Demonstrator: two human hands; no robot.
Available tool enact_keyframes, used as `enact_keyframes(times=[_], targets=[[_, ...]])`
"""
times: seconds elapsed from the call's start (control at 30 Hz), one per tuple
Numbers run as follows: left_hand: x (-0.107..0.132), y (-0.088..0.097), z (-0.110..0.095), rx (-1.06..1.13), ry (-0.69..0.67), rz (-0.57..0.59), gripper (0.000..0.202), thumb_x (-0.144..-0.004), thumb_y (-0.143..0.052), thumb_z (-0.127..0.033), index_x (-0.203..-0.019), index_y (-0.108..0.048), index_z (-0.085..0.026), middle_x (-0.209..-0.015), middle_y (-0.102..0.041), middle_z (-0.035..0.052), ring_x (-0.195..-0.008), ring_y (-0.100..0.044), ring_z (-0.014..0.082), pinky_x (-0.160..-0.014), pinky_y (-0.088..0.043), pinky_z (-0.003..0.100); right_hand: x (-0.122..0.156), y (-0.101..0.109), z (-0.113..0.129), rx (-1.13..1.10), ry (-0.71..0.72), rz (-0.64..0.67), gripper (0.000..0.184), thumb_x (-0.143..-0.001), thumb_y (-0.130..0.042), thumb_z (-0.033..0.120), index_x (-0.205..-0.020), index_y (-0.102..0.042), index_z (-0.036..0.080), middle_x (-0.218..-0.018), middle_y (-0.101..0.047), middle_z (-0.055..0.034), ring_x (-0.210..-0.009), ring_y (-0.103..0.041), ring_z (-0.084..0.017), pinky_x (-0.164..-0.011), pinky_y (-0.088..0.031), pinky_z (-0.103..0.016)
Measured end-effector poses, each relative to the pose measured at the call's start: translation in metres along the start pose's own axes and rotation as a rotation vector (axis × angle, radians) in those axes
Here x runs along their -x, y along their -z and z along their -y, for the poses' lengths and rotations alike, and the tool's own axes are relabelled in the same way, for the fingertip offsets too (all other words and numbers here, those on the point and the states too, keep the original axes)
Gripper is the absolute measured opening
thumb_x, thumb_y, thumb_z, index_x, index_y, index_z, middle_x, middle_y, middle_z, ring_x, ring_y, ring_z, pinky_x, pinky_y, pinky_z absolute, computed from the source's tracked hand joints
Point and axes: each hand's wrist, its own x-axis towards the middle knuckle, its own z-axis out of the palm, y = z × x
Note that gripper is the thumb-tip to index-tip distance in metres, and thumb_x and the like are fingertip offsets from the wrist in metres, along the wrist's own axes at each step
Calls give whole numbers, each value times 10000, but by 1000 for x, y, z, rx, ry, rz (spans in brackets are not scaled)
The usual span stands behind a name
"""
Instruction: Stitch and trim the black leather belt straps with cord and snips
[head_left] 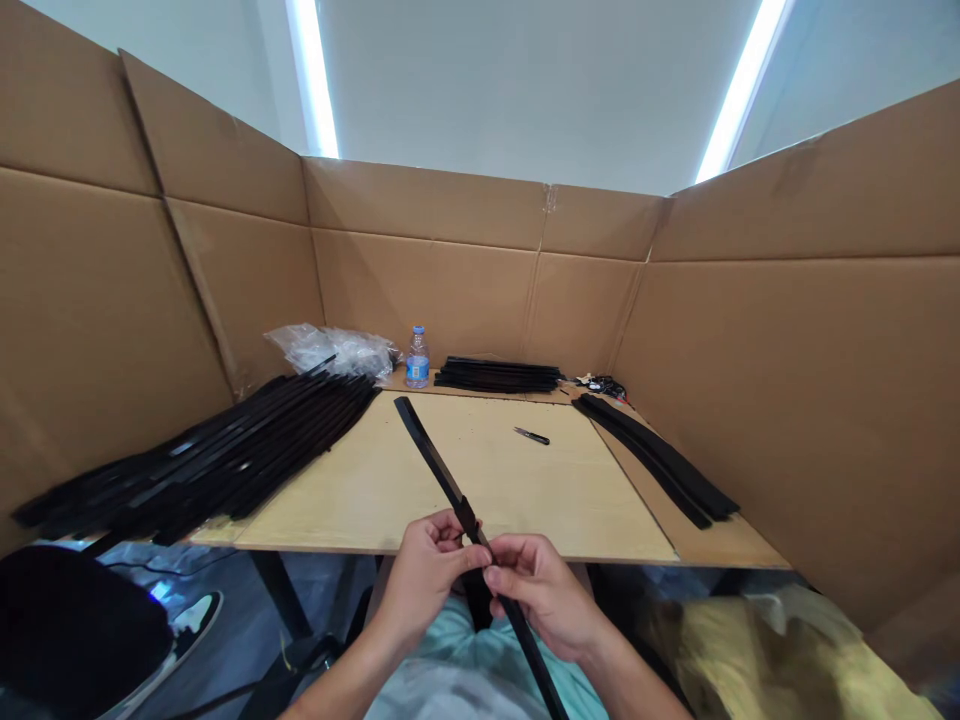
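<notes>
A long black strip (431, 455) runs from the middle of the table back over its near edge and down past my lap. My left hand (427, 575) pinches the strip near its middle, thumb and fingers closed on it. My right hand (540, 590) grips the same strip just below, fingers wrapped around it. Both hands hover at the table's near edge, almost touching each other.
A large pile of black strips (217, 460) lies at the left. Another stack (499, 374) sits at the back, and a few strips (660, 460) lie at the right. A small pen-like tool (532, 436), a water bottle (418, 358) and a plastic bag (337, 348) rest on the table. Cardboard walls (480, 280) surround it.
</notes>
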Motion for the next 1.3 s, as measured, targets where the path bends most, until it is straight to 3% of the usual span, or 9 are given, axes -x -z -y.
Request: enact_keyframes(times=[0.13, 0.23, 0.43, 0.6, 0.7, 0.87, 1.0, 1.17, 1.3], targets=[[4, -3, -4, 53, 38, 71, 315, -487, -866, -268, -670, -658, -117, -642, -679, 34, -538, -590, 143, -498, -441, 224, 1, -1, 1, 92, 29, 19, 433, -623, -839, 380, -754, -480, 177, -650, -565, 49, -435, -521, -74, -352, -428, -164], [6, -5, -5, 90, 47, 101, 303, -531, -847, -306, -595, -615, -122, -528, -631, 14, -457, -549, 125, -465, -411, 223, 2, -1, 5, 140, 59, 62, 457, -715, -758, 466, -763, -390, 200, -663, -644, 10, -404, -546, -83, -346, -365, -146], [3, -2, -3, 44, -16, -79, 348, -525, -855, -328, -507, -570, -128, -471, -599, -3, -447, -519, 95, -441, -379, 186, 4, 1, 9, 64, 124, 40, 346, -834, -657, 455, -769, -491, 158, -783, -687, -65, -564, -563, -84, -530, -416, -194], [4, -3, -5, 66, 22, 54, 395, -429, -896, -287, -718, -688, -116, -618, -674, 22, -492, -569, 125, -503, -466, 236, 2, 5, 4, 83, 124, 39, 474, -674, -828, 327, -1057, -603, 162, -777, -651, -15, -620, -563, -94, -560, -432, -197], [5, -3, -8, 84, 12, 66, 408, -405, -905, -285, -709, -695, -112, -655, -680, 21, -530, -578, 118, -514, -459, 213, 2, 4, 6, 131, 104, 88, 393, -675, -817, 351, -954, -643, 136, -740, -615, -3, -580, -524, -84, -522, -464, -199], [6, -3, -9, 63, 55, 109, 338, -447, -889, -286, -598, -639, -114, -544, -628, -3, -518, -552, 108, -507, -424, 197, 4, 3, 10, 183, 84, 87, 430, -600, -855, 342, -762, -500, 160, -698, -569, 34, -541, -537, -87, -422, -490, -184], [6, -3, -8, 42, 65, 66, 360, -491, -867, -310, -515, -554, -133, -430, -561, -32, -394, -462, 70, -406, -304, 171, 6, 1, 8, 207, 95, 101, 475, -718, -775, 414, -768, -351, 206, -595, -619, 40, -409, -532, -70, -392, -406, -151], [5, -5, -9, 32, 24, 37, 348, -574, -816, -374, -547, -552, -149, -412, -582, -13, -390, -510, 100, -425, -355, 192, 6, -1, 11, 145, 145, 85, 379, -854, -619, 483, -792, -389, 189, -701, -662, -17, -520, -553, -71, -491, -411, -174], [3, -4, -4, -26, -7, -31, 333, -502, -856, -304, -639, -600, -141, -495, -619, -15, -459, -576, 132, -466, -413, 210, 2, 1, 6, 16, 97, 20, 359, -792, -704, 453, -862, -482, 180, -705, -627, 5, -544, -535, -76, -502, -421, -185]])
